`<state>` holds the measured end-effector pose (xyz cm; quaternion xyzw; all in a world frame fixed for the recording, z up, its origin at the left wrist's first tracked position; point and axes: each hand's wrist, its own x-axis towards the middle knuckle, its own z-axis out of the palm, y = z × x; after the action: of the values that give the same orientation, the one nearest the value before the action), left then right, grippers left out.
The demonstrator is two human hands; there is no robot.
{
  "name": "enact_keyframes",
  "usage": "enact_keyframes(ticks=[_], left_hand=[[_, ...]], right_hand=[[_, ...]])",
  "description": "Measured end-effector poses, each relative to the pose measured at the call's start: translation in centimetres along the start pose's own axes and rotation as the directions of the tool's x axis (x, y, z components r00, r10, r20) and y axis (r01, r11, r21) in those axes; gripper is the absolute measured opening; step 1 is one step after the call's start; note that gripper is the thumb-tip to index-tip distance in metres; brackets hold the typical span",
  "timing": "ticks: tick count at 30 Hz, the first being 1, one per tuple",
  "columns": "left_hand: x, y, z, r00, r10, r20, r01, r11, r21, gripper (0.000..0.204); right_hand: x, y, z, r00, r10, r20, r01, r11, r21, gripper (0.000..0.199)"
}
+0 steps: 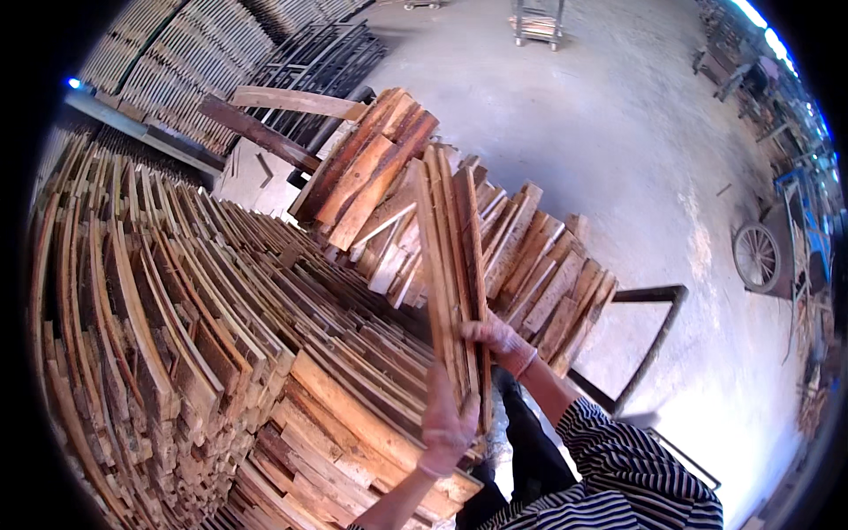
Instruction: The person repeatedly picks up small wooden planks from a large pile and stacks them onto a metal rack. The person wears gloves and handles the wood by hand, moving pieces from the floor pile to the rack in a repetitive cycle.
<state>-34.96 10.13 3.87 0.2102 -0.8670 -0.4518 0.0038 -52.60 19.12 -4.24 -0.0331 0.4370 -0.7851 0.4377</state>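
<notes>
My left hand (446, 426), in a pinkish work glove, is closed round the lower end of a bundle of long, narrow wooden boards (444, 265). My right hand (499, 341), gloved too, grips the same bundle on its right side, somewhat higher up. The boards stand on edge side by side, pointing away from me. Beyond and to the right lies a row of shorter boards (539, 274), which the bundle partly covers. Close to my left forearm are the pale ends of a big stack of boards (353, 415).
Tall stacked boards (132, 291) fill the left side. Wide bark-edged planks (371, 177) lie beyond the bundle. A dark metal frame (649, 353) juts out at right. Farther off are a spoked wheel (757, 256) and a trolley (535, 26) on the concrete floor (618, 115).
</notes>
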Motion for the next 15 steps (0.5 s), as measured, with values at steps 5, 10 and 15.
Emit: enact_keyframes(ticks=[5, 10, 15], left_hand=[[-7.3, -3.4, -4.2, 0.987, -0.101, 0.123, 0.158, 0.701, -0.695, 0.079], [-6.0, 3.0, -14.4, 0.971, -0.223, 0.086, 0.187, 0.485, -0.855, 0.068], [-16.6, 1.0, -23.8, 0.986, -0.024, -0.164, -0.128, 0.517, -0.846, 0.077]], right_hand=[[-12.4, -0.1, 8.5, 0.994, 0.031, 0.105, -0.026, 0.998, -0.049, 0.104], [-19.1, 5.3, 17.0, 0.971, -0.152, 0.186, 0.215, 0.895, -0.391, 0.118], [-22.7, 7.8, 25.9, 0.937, -0.060, 0.344, 0.236, 0.835, -0.498, 0.128]])
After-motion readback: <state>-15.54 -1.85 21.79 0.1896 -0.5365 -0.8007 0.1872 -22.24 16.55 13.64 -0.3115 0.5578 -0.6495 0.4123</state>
